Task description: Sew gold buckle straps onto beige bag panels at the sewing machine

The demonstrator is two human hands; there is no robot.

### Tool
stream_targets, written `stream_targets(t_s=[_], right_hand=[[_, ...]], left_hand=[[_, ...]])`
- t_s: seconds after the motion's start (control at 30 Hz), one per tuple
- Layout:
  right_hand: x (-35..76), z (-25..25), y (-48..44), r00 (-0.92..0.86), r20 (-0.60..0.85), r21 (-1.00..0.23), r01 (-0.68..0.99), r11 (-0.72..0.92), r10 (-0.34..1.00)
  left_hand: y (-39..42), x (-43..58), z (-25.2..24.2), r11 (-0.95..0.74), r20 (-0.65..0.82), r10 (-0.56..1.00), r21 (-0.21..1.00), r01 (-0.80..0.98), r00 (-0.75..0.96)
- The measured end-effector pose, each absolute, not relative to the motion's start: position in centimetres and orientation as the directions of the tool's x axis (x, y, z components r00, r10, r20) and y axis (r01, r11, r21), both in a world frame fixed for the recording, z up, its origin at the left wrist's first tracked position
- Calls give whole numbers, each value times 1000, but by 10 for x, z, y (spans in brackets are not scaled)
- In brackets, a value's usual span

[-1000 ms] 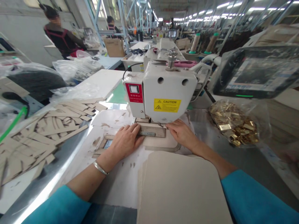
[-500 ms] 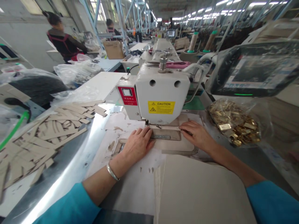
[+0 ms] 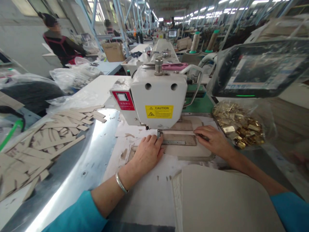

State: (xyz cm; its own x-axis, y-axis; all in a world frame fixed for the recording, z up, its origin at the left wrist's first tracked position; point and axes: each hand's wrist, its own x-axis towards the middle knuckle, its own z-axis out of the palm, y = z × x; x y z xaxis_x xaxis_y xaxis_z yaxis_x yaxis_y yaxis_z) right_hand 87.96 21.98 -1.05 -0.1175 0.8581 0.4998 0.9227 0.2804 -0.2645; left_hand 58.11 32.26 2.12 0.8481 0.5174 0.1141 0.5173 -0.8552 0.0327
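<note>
A beige strip (image 3: 178, 132) lies along the slot of a sewing template (image 3: 182, 140), just right of the needle area under the white sewing machine head (image 3: 158, 96). My left hand (image 3: 149, 151) rests flat on the template, fingers stretched out, with its fingertips by a small metal clip (image 3: 159, 133) at the strip's left end. At the other end, the fingers of my right hand (image 3: 213, 140) pinch the strip. Something dark shows beneath those fingers; its kind is unclear. A large beige panel stack (image 3: 224, 196) lies in front of the template.
Many loose beige strips (image 3: 60, 129) are spread on the left. To the right, a clear bag of gold-coloured metal pieces (image 3: 241, 125) sits below a plastic-wrapped screen (image 3: 260, 71). A person (image 3: 58, 42) is at another table in the back left.
The template, with the strip and both hands, has shifted to the right relative to the machine head. The strip's left end now lies clear of the needle area. The camera view has turned slightly.
</note>
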Motion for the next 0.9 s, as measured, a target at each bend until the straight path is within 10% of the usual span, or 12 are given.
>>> stream_targets(t_s=[0.3,0.6,0.9], right_hand=[[887,-1,221,76,356,-374,925,67,931],[878,19,222,400,-170,-484,762,-430,901],[870,30,229,479,-202,-620,613,-490,854]], left_hand=[[272,602,52,-897,155,309,375,233,938],[261,618,49,-789,104,284,590,171,953],[266,625,47,-789,84,251,595,154,964]])
